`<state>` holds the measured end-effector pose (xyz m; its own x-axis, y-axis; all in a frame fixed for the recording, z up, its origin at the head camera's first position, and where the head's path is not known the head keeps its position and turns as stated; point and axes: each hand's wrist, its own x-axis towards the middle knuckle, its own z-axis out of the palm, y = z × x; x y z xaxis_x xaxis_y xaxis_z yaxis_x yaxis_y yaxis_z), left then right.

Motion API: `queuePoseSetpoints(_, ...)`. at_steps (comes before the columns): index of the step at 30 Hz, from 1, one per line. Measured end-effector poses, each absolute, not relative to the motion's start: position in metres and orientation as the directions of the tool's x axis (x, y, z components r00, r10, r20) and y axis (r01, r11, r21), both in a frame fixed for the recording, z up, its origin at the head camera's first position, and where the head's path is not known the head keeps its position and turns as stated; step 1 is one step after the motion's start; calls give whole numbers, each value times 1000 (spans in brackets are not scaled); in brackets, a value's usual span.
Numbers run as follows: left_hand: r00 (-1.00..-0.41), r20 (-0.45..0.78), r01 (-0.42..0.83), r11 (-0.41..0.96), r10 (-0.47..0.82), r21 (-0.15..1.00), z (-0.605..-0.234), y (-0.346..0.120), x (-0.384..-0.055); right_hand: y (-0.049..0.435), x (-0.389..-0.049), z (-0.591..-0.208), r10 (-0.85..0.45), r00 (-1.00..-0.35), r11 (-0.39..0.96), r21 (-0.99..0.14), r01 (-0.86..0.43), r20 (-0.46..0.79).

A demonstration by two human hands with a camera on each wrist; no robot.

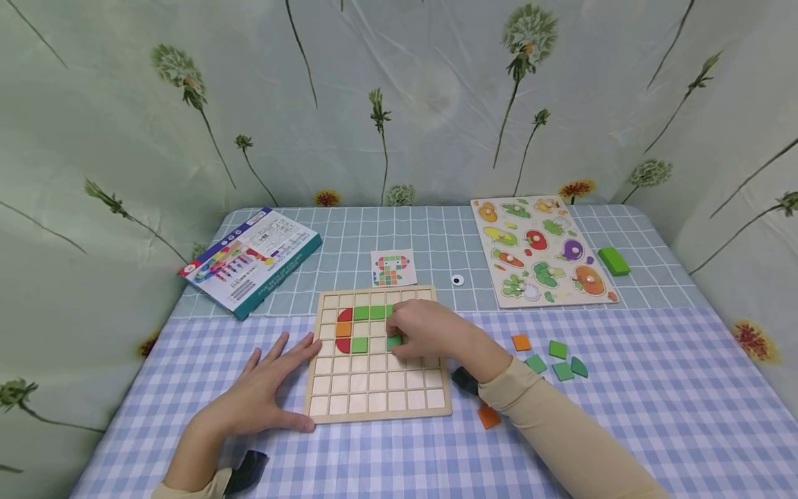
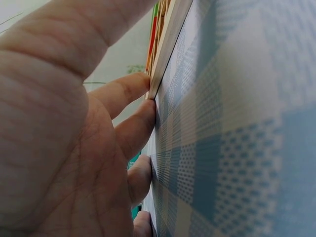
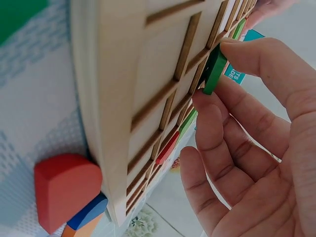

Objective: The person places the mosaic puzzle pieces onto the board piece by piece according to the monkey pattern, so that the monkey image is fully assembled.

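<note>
A gridded wooden board [image 1: 380,416] lies on the checked cloth. My right hand [image 1: 430,334] is over its right half and pinches a green square tile [image 3: 215,71] between thumb and fingers, tilted at a grid cell. Spread flat, my left hand [image 1: 264,388] touches the board's left edge with fingertips and thumb. In the head view, red quarter-round tiles [image 1: 343,345] sit above and below an orange square tile [image 1: 343,329] on the board. Several green square tiles [image 1: 361,313] lie in cells beside them; one is partly hidden by my right hand.
Behind the board lies a pattern card [image 1: 393,268], with an eye disc [image 1: 458,280] to its right. Loose green tiles [image 1: 563,371] and orange tiles [image 1: 521,342] are scattered at right. A boxed set [image 1: 249,263], a vegetable puzzle [image 1: 542,256] and a green block [image 1: 614,261] stand farther back.
</note>
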<state>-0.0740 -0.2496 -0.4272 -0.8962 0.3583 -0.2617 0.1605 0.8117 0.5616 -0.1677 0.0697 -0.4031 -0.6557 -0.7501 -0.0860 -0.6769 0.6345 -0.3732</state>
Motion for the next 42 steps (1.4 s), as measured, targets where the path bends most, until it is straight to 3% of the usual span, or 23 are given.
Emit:
queuePoseSetpoints(28,-897,-257,163,810,359,563,-425,-250,-72,83,-167,-402,-744,-665,618,-443,-650,-61)
queuePoseSetpoints(42,-896,-249,176,811,367,558,-425,-249,-73,158,-152,-391,-563,-806,776,-455,-437,-184)
